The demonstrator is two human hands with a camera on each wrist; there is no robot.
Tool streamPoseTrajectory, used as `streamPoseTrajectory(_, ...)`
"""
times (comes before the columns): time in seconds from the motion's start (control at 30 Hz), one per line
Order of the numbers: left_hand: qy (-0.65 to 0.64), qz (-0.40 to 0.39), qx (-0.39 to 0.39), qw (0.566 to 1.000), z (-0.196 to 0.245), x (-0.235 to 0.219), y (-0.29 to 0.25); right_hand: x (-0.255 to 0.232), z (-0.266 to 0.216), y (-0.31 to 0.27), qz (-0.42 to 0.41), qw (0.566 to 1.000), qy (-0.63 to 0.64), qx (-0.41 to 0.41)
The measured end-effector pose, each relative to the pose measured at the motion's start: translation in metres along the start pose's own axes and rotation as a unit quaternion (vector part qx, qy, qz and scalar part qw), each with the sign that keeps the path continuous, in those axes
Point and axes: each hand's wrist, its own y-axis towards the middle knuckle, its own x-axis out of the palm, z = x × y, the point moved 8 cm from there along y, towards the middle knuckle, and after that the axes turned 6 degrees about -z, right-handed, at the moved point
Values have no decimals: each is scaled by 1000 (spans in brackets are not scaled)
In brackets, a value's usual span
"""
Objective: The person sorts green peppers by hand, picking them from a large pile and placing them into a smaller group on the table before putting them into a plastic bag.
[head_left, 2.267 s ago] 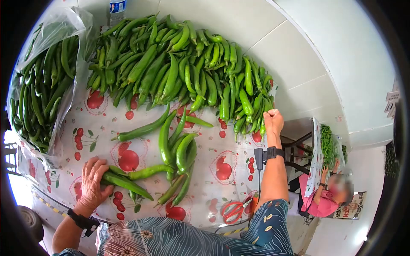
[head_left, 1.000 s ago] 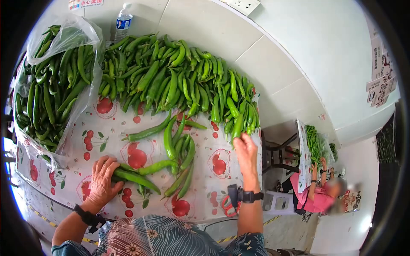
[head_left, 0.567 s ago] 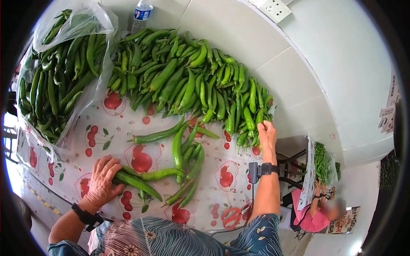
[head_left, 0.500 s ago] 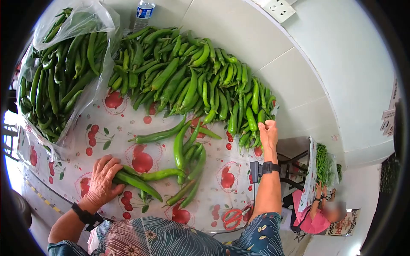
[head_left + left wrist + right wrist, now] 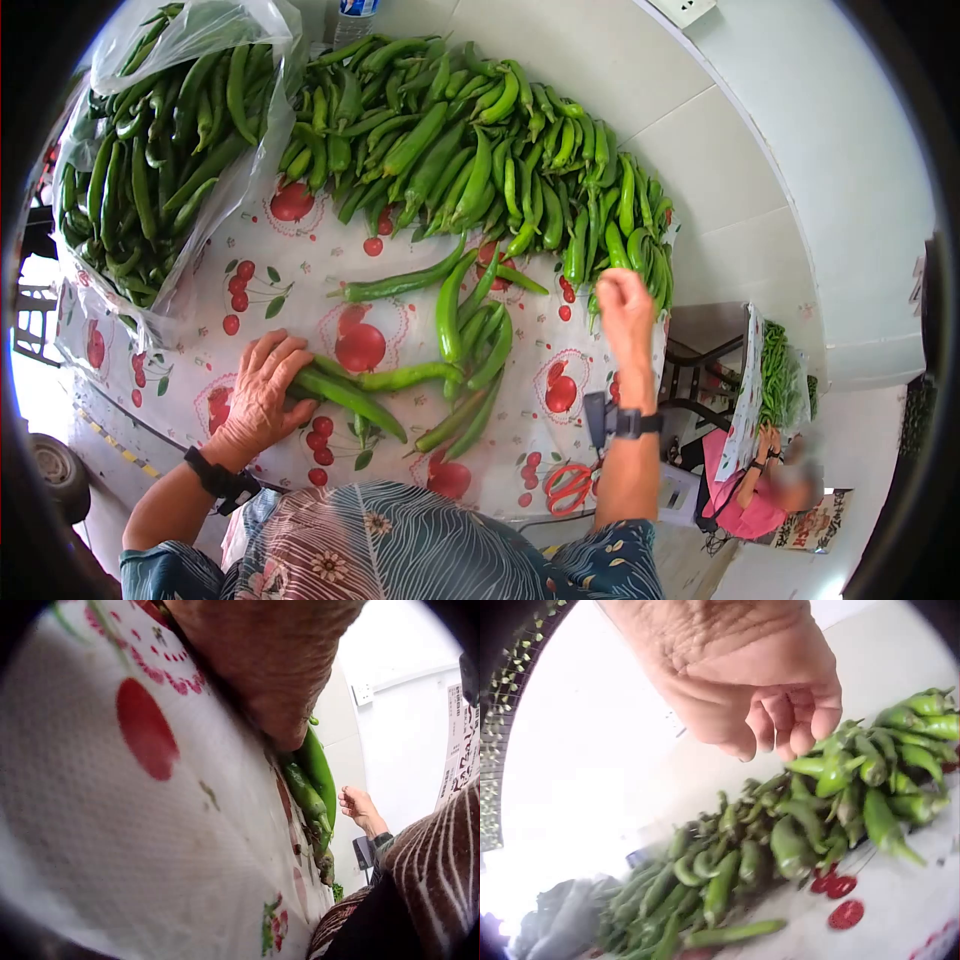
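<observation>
Two hands are at the table, which reads as a clock face in the head view. A second ago the right hand (image 5: pixel 625 305) held a pepper at the right end of the long pile (image 5: pixel 420 138); now it hangs at that end's near side, toward 3 o'clock, its fingers loosely curled with a narrow gap to the thumb, holding nothing. The left hand (image 5: pixel 262 392) stays at 8 o'clock, gripping the ends of the held peppers (image 5: pixel 350 402), one of which points to 4 o'clock. The loose peppers (image 5: pixel 449 325) lie round the centre, as before.

The pile arcs from 11 to 2 o'clock along the tiled wall (image 5: pixel 680 130), reaching the table's right edge. At 10 o'clock stands the plastic bag (image 5: pixel 286 105), full of peppers; a bottle (image 5: pixel 357 20) is behind the pile at 11. Bare tablecloth (image 5: pixel 530 400) shows at 4 o'clock, between the loose peppers and the right forearm, and at 9, between bag and left hand. Scissors (image 5: pixel 570 487) lie at 5 o'clock, near the edge; the person's shirt (image 5: pixel 410 545) fills 6 o'clock.
</observation>
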Motion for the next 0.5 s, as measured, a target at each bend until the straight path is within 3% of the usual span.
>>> streamPoseTrajectory(0.2, -23, -4, -1, 1000, -3, 4, -2, 100, -109, -103, -199, 979, -17, -39)
streamPoseTrajectory(0.23, -21, -1, 0, 1000, -3, 4, -3, 109, -127, -111, -166, 979, -49, -110)
streamPoseTrajectory(0.3, -20, 3, 4, 1000, -3, 4, -4, 125, -125, -112, -122, 980, -109, -112)
streamPoseTrajectory(0.4, -23, 9, 12, 1000, -2, 4, -4, 131, -108, -103, -159, 977, -140, -33)
streamPoseTrajectory(0.5, -10, 25, 22, 999, 1, 0, -5, 129, -96, -101, -202, 975, -89, 31)
